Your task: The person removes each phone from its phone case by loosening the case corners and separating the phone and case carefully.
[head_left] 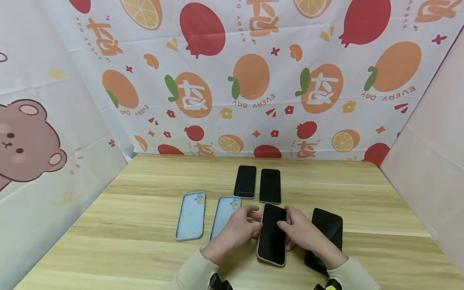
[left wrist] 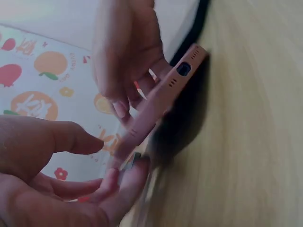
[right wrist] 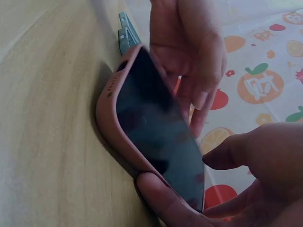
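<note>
A black-screened phone in a pink case (head_left: 272, 235) stands between both hands near the table's front, screen up. My right hand (head_left: 302, 231) grips its right side, thumb at the screen's edge and a finger (right wrist: 154, 191) along the case's side. On the opposite side my left hand (head_left: 240, 226) has its fingertips right at the case's edge, with the thumb (left wrist: 87, 139) apart from the fingers. The case's end with the charging port (left wrist: 183, 69) shows in the left wrist view. Partly under the right forearm lies a black phone-like slab (head_left: 328, 225).
Two black phones (head_left: 245, 182) lie side by side beyond the hands. To the left are two light blue phone cases, one (head_left: 191, 217) in full view and another (head_left: 222, 211) partly covered by the left hand. A fruit-print cloth (head_left: 251, 117) hangs behind the wooden table (head_left: 127, 225).
</note>
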### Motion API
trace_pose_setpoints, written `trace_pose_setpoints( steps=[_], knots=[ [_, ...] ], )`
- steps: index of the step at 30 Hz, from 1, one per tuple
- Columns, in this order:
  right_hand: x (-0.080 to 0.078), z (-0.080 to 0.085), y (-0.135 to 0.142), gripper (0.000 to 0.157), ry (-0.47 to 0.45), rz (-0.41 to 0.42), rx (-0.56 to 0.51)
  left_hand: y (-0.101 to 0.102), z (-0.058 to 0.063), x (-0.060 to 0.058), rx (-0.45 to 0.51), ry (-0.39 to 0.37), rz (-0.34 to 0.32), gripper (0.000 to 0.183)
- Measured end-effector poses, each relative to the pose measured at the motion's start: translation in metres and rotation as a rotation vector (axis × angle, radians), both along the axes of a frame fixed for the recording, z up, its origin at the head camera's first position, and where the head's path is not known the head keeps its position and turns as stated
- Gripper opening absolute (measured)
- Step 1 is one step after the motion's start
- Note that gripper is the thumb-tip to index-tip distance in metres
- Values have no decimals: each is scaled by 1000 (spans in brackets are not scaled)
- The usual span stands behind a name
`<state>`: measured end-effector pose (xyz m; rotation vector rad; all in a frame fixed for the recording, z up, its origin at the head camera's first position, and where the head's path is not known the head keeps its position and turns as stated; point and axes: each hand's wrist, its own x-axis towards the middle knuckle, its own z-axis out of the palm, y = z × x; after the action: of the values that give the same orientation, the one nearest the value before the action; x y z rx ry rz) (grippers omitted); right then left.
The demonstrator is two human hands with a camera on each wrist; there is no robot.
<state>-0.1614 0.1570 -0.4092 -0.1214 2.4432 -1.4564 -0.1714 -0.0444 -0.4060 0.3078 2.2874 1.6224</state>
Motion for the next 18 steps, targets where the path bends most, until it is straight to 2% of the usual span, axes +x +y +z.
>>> trace_pose_setpoints(
  steps=[5,10,15,18],
  knots=[
    [3,1,-1,66,-5,13,-57,3,1,0,67,-93,-28,49],
    [4,2,-3,65,3,38,-70,7,-3,4,104,-142,-76,40],
    [3,3,-1,67,15,44,-100,5,-5,4,158,-148,-47,42],
    [0,5,4,65,16,6,-145,3,-5,3,199,-153,-44,44]
  ],
)
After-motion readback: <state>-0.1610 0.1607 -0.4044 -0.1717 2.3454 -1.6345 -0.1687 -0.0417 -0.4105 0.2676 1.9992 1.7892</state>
